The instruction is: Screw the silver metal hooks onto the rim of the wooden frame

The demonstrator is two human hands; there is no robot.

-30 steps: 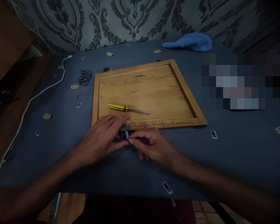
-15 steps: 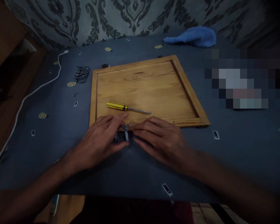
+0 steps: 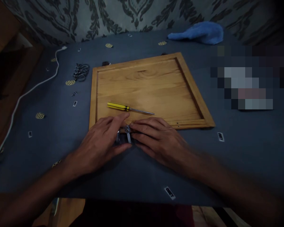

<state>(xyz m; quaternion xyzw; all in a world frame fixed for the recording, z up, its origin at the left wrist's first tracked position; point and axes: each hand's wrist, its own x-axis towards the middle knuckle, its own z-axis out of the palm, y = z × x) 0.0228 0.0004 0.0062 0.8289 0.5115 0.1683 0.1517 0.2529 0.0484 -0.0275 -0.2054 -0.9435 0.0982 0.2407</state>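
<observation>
Along the near edge of the wooden board (image 3: 142,85), a metal hook (image 3: 127,130) sits between the left hand (image 3: 103,138) and the right hand (image 3: 162,137). The left's thumb and forefinger are well parted; the right's fingers bunch close beside the hook. Whether either grips it, I cannot tell. A yellow-handled screwdriver (image 3: 119,106) lies on the board, and more hooks (image 3: 80,72) on the desk (image 3: 137,179) beyond its left side.
</observation>
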